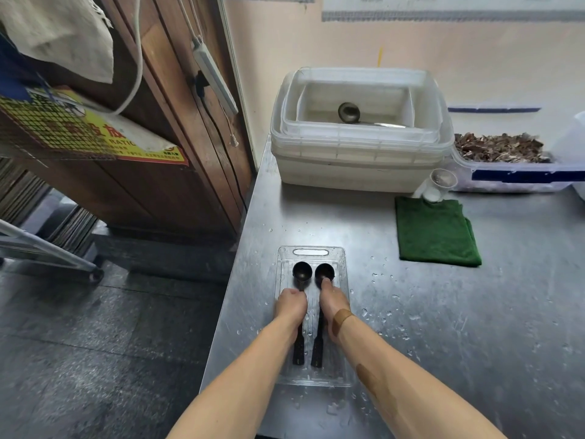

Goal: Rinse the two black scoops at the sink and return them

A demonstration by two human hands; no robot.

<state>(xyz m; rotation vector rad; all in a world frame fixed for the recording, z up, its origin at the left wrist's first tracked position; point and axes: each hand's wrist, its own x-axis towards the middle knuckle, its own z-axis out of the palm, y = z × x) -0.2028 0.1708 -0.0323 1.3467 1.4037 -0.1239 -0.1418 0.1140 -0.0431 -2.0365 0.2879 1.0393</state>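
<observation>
Two black scoops lie side by side in a clear plastic tray [343,270] that sits near the left edge of a shiny metal table [474,312]. The left scoop [301,270] and the right scoop [324,272] both have their round bowls at the far end of the tray and their long handles pointing back toward the person. The two scoops are close but do not seem to touch. The left hand [290,305] is curled into a loose fist on top of the left scoop's handle, just behind its bowl, and seems to be pinching it. The right hand [334,307] lies over the right scoop's handle, and one fingertip presses on the near rim of that scoop's bowl; I cannot tell if the other fingers wrap around the handle. A tan bandage is stuck on the right wrist. Little drops of water are dotted all over the table around the tray. To the right and farther away lies a folded green cloth [438,232]. Just past it a small clear cup [441,182] rests on its side. At the far end of the table is a stack of white tubs [357,160] with a metal ladle [348,111] inside. To the right of the tubs is a clear bin [512,177] full of brown dried bits. On the left, off the table, stands a brown wooden cabinet [177,172].
</observation>
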